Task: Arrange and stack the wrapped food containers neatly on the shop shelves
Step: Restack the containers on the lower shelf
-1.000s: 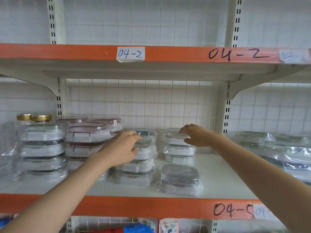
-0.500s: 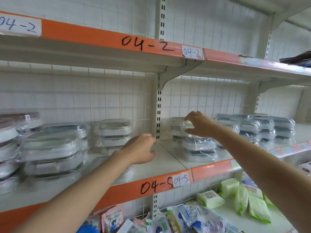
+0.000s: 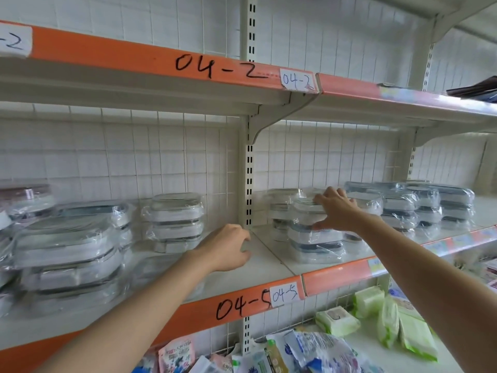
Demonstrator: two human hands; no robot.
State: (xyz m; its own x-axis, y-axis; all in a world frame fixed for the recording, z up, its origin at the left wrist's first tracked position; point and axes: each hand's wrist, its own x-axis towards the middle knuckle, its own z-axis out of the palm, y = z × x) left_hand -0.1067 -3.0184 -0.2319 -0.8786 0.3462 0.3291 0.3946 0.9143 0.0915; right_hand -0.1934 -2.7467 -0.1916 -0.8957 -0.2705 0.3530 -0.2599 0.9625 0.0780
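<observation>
Shelf (image 3: 269,261): right hand (image 3: 339,211) seemingly gripping container (image 3: 309,208) now.

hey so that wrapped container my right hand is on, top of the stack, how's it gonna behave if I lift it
The top wrapped container looks rigid under its film, so it should probably keep its shape. The glossy, crinkled wrap may feel slippery, so the right hand likely wants a grip around both sides. The stack underneath could shift if it drags.

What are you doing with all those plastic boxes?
A person is tidying wrapped food containers on a shop shelf. Their right hand holds the top container of a small stack just right of the shelf post, fingers over the lid and thumb below. Their left hand hangs loosely over a bare part of the shelf, holding nothing. More stacks stand on both sides.
</observation>
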